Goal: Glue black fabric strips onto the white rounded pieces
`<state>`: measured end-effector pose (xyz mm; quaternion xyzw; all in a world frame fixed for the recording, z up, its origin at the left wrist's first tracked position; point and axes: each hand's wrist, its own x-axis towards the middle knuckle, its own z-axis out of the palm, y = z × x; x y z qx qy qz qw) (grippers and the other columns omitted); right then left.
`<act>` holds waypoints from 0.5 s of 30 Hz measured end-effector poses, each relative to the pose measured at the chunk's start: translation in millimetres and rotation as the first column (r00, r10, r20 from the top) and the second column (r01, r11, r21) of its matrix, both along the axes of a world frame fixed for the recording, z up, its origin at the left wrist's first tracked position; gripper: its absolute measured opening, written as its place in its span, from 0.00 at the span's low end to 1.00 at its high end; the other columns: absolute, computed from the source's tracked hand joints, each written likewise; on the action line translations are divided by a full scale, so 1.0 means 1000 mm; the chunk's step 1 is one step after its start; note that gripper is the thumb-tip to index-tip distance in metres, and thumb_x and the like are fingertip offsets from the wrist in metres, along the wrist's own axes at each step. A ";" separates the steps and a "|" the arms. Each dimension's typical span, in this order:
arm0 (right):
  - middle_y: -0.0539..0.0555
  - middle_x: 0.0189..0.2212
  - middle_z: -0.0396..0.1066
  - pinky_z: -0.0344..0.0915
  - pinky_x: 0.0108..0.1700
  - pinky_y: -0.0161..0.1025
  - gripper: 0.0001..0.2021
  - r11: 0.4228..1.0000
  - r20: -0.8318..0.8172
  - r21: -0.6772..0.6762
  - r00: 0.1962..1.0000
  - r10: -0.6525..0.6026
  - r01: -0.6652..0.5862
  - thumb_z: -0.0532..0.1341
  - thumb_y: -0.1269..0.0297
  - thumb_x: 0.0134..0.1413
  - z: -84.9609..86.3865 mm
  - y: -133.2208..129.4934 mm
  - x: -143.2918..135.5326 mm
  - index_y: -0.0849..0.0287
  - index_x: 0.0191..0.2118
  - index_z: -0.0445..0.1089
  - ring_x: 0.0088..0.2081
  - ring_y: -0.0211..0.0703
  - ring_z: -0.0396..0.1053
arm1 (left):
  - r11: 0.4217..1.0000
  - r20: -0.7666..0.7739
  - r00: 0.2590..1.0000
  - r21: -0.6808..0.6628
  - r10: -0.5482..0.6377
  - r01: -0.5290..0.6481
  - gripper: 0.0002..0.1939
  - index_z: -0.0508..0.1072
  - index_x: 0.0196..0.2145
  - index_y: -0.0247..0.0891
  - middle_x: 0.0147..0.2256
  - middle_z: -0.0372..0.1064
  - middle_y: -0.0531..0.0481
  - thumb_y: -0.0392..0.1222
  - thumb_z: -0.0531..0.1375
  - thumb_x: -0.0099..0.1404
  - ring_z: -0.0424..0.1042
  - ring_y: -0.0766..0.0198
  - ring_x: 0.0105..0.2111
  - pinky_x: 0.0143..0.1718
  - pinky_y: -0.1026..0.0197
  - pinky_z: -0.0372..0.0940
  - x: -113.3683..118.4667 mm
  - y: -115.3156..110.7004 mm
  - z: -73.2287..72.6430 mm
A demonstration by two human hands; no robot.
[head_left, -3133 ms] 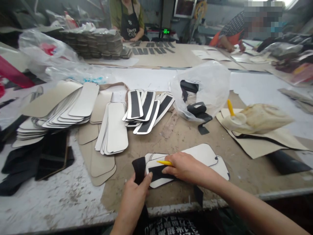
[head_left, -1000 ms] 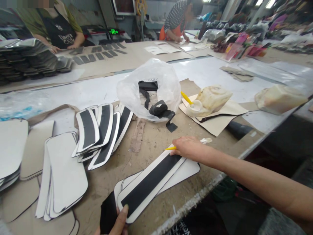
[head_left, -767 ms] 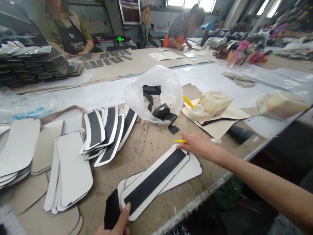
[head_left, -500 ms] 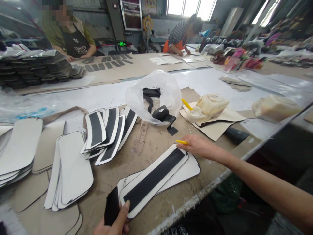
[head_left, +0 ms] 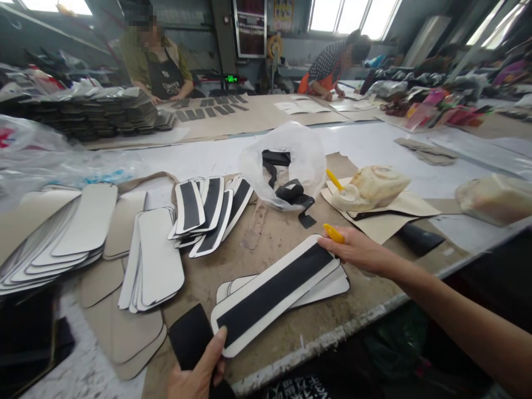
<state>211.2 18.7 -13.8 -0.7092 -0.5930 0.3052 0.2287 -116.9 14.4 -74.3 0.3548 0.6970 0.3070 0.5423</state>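
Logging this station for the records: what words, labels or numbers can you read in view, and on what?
Black apron of the person across the table: white lettering, too blurred to read.
Green digital display behind the table: digits glow, not legible.
Wall posters: too small to read.
Dark fabric at the bottom edge: white characters, cut off, unreadable.

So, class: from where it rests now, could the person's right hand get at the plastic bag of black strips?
Probably yes. The right hand lies on the near end of the panel, and only bare table separates it from the plastic bag.
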 end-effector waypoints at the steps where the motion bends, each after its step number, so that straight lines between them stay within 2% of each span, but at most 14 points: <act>1: 0.45 0.19 0.55 0.53 0.25 0.34 0.19 1.000 -0.017 -0.011 1.000 -0.008 0.008 0.51 0.47 0.56 -0.002 -0.001 -0.001 0.57 0.24 0.57 0.22 0.35 0.56 | 0.999 0.051 0.998 -0.001 0.045 -0.045 0.26 0.65 0.15 0.34 0.14 0.60 0.52 0.59 0.70 0.39 0.58 0.67 0.16 0.18 0.64 0.54 0.001 -0.001 0.000; 3: 0.45 0.19 0.56 0.53 0.25 0.34 0.20 0.999 -0.001 -0.014 0.999 -0.036 0.036 0.56 0.46 0.52 -0.006 -0.005 -0.004 0.57 0.22 0.57 0.22 0.35 0.55 | 0.990 0.144 0.979 -0.028 0.142 -0.139 0.25 0.68 0.20 0.33 0.16 0.63 0.52 0.55 0.72 0.35 0.59 0.67 0.17 0.17 0.66 0.56 0.004 -0.003 0.003; 5: 0.45 0.19 0.57 0.52 0.24 0.34 0.20 0.997 0.037 -0.006 0.997 -0.073 0.074 0.59 0.46 0.49 -0.009 -0.008 -0.006 0.57 0.21 0.57 0.22 0.35 0.55 | 0.983 0.218 0.958 -0.039 0.185 -0.181 0.25 0.71 0.26 0.32 0.19 0.65 0.53 0.53 0.73 0.36 0.61 0.67 0.18 0.18 0.66 0.58 0.008 -0.005 0.007; 9: 0.47 0.18 0.58 0.53 0.23 0.34 0.21 0.996 0.034 0.002 0.995 -0.090 0.090 0.59 0.44 0.48 -0.016 -0.014 -0.008 0.57 0.21 0.59 0.21 0.36 0.55 | 0.982 0.291 0.938 -0.015 0.186 -0.190 0.22 0.72 0.32 0.31 0.23 0.68 0.52 0.52 0.69 0.47 0.62 0.68 0.20 0.19 0.67 0.60 0.011 -0.008 0.010; 15: 0.47 0.18 0.57 0.53 0.21 0.33 0.24 0.986 -0.014 -0.099 0.990 -0.140 0.138 0.60 0.40 0.44 -0.019 -0.020 -0.008 0.57 0.21 0.59 0.21 0.35 0.55 | 0.989 0.295 0.945 0.002 0.143 -0.151 0.25 0.73 0.38 0.30 0.29 0.72 0.46 0.52 0.70 0.47 0.67 0.64 0.26 0.20 0.68 0.61 0.005 -0.010 0.004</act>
